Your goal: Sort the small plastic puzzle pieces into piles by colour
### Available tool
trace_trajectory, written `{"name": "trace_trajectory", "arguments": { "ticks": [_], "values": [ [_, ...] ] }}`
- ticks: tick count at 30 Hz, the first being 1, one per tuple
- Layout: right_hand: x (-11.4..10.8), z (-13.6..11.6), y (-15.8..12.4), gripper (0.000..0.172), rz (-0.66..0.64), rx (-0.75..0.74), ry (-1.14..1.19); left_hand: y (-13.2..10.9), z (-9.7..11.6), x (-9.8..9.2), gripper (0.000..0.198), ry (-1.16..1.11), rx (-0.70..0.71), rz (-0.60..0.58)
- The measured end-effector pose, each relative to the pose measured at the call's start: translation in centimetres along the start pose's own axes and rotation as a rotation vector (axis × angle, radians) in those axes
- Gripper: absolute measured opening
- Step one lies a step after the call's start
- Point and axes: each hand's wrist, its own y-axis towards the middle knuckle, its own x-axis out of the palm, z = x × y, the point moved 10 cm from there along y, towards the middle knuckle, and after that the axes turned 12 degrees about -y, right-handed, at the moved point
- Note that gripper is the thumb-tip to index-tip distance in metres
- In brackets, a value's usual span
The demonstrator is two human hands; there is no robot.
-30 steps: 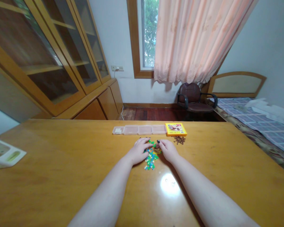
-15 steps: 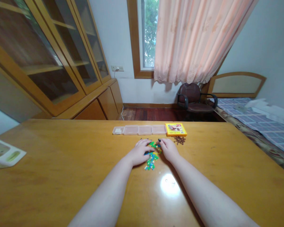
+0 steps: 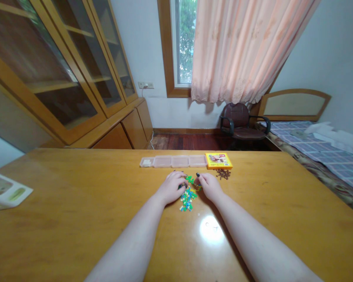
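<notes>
A pile of small green, blue, white and yellow plastic pieces [image 3: 188, 199] lies on the table between my hands. At its left edge rests my left hand [image 3: 174, 188], its fingers bent but apart, touching the table and the pieces. My right hand [image 3: 210, 186] is at the pile's right side with the fingers curled in and thumb and forefinger close together; what they hold, if anything, is too small to make out. Behind it sits a separate heap of small brown pieces [image 3: 223, 174].
A row of clear plastic trays [image 3: 180, 161] stands beyond my hands, joined on the right by a yellow box [image 3: 219, 160] with a printed label. A white plastic object [image 3: 8, 190] is at the table's left edge. Past the wooden table [image 3: 76, 219] are a chair [image 3: 241, 121] and a bed.
The fingers of my left hand have drawn back a little to the left and curled, showing more of the pile. My right hand has barely moved.
</notes>
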Motion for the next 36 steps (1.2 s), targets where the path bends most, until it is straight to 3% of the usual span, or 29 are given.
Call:
{"name": "trace_trajectory", "arguments": {
  "ticks": [4, 9, 14, 17, 22, 27, 32, 36],
  "values": [
    [-0.6, 1.3, 0.0, 0.047, 0.041, 0.107, -0.003, -0.3, 0.4, 1.1, 0.028, -0.017, 0.044, -0.102],
    [-0.1, 0.1, 0.1, 0.043, 0.005, -0.042, -0.008, -0.4, 0.1, 2.1, 0.034, -0.030, 0.014, -0.185],
    [-0.7, 1.2, 0.1, 0.047, 0.078, 0.052, -0.070, -0.5, 0.3, 2.8, 0.045, -0.045, -0.017, -0.237],
    [-1.1, 1.4, 0.0, 0.051, 0.103, 0.075, -0.017, -0.5, 0.3, 3.0, 0.042, -0.037, -0.011, -0.240],
    [-0.4, 0.8, -0.1, 0.053, 0.038, 0.028, 0.033, -0.4, 0.2, 2.5, 0.033, -0.012, -0.003, -0.198],
    [-1.2, 1.1, -0.2, 0.052, 0.120, 0.046, 0.027, -0.4, 0.9, 2.8, 0.045, -0.024, 0.005, -0.220],
    [0.1, 0.1, -0.1, 0.046, -0.002, -0.033, 0.074, -0.5, 1.2, 3.3, 0.034, -0.028, 0.030, -0.247],
    [-0.1, 1.1, -0.1, 0.049, 0.021, 0.069, 0.041, -0.4, 1.1, 2.7, 0.031, -0.027, 0.041, -0.202]
  ]
}}
